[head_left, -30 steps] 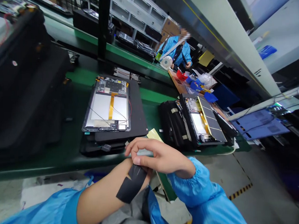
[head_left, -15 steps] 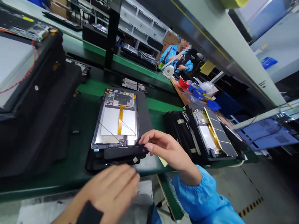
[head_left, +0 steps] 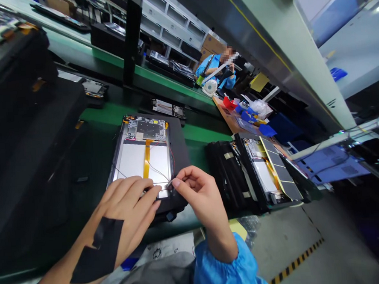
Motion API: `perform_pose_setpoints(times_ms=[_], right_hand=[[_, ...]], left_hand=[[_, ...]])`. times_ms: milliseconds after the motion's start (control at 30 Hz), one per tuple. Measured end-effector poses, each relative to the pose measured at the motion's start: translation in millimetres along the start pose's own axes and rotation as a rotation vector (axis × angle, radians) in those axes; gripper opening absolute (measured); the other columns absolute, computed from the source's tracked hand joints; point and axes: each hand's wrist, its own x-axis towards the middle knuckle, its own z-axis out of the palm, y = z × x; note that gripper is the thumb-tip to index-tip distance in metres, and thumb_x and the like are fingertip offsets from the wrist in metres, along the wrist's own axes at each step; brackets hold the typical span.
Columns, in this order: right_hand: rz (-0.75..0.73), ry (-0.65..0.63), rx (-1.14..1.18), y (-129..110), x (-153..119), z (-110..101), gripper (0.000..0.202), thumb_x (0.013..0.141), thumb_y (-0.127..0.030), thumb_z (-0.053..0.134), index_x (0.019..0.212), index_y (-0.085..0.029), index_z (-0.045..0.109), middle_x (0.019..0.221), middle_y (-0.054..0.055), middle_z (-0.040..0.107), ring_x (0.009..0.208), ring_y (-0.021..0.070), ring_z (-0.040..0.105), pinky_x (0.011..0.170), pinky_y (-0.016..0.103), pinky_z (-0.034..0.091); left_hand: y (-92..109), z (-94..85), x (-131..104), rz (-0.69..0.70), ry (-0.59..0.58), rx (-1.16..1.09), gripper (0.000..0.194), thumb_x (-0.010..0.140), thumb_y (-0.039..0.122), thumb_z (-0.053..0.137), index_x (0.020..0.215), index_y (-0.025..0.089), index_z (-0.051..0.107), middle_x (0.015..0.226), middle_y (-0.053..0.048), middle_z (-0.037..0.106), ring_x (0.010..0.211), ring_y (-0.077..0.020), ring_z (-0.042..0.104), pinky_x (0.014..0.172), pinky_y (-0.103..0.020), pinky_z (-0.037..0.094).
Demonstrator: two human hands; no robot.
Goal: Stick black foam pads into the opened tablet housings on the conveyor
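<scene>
An opened tablet (head_left: 160, 154) lies face down on a black foam slab (head_left: 179, 138), with its circuit board (head_left: 148, 129), silver battery (head_left: 129, 156) and orange ribbon cable (head_left: 146, 159) exposed. Across its lower left edge rests my left hand (head_left: 126, 210), fingers stretched out and tips near the lower board. Black tape (head_left: 101, 250) covers the back of that hand. At the tablet's lower right corner my right hand (head_left: 200, 192) is closed in a pinch. A thin dark wire (head_left: 159, 171) runs toward those fingertips; what they hold is too small to make out.
To the right stand more opened tablets (head_left: 263, 171) in black foam. A tall black foam stack (head_left: 24, 126) fills the left side of the green bench (head_left: 196, 154). Across the bench a person (head_left: 217, 67) in blue sits near a small white fan (head_left: 210, 87).
My left hand has moved up from below the bench edge onto the tablet's lower part. My right hand's fingers have drawn into a pinch at the tablet's lower right corner.
</scene>
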Motion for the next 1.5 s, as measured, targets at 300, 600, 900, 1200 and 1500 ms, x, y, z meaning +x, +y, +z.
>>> perform_pose_setpoints(times_ms=[300, 600, 900, 1200, 1500], right_hand=[[0.141, -0.057, -0.015, -7, 6, 4, 0.014, 0.075, -0.028, 0.074, 0.076, -0.016, 0.067, 0.065, -0.003, 0.059, 0.056, 0.0088, 0.047, 0.052, 0.021, 0.035], [0.198, -0.073, -0.068, -16, 12, 5, 0.008, 0.073, -0.017, 0.074, 0.071, -0.015, 0.067, 0.063, -0.004, 0.061, 0.055, 0.0082, 0.049, 0.054, 0.021, 0.037], [0.075, -0.037, -0.308, -6, 6, 6, 0.006, 0.08, -0.022, 0.071, 0.08, -0.018, 0.066, 0.062, -0.005, 0.057, 0.055, 0.0089, 0.049, 0.05, 0.02, 0.034], [-0.585, 0.119, -0.568, 19, -23, -4, 0.022, 0.097, -0.03, 0.064, 0.113, -0.018, 0.074, 0.107, 0.011, 0.065, 0.089, 0.0197, 0.064, 0.076, 0.032, 0.057], [-0.86, -0.119, -0.925, 25, -19, -21, 0.045, 0.102, -0.043, 0.06, 0.137, -0.014, 0.062, 0.133, 0.023, 0.068, 0.111, 0.0309, 0.066, 0.09, 0.047, 0.059]], left_hand=[[-6, -3.1, -2, 0.021, 0.013, -0.124, 0.022, 0.1, 0.014, 0.053, 0.119, 0.016, 0.062, 0.109, -0.009, 0.063, 0.101, -0.0244, 0.058, 0.092, -0.04, 0.044], [-20, -6.5, 1, 0.149, 0.011, -0.02, 0.027, 0.097, 0.016, 0.055, 0.121, 0.023, 0.066, 0.119, -0.012, 0.066, 0.113, -0.0317, 0.058, 0.094, -0.049, 0.044], [-27, -6.4, 12, 0.126, -0.06, -0.051, 0.026, 0.1, 0.021, 0.052, 0.11, 0.023, 0.076, 0.11, -0.01, 0.069, 0.108, -0.0311, 0.06, 0.091, -0.049, 0.045], [-30, -6.7, 11, 0.138, -0.065, -0.073, 0.026, 0.101, 0.021, 0.052, 0.113, 0.023, 0.075, 0.112, -0.011, 0.067, 0.109, -0.0307, 0.06, 0.091, -0.047, 0.045], [-30, -4.7, 9, 0.152, -0.063, -0.048, 0.026, 0.1, 0.02, 0.053, 0.114, 0.024, 0.075, 0.111, -0.009, 0.068, 0.108, -0.0279, 0.06, 0.095, -0.045, 0.046]])
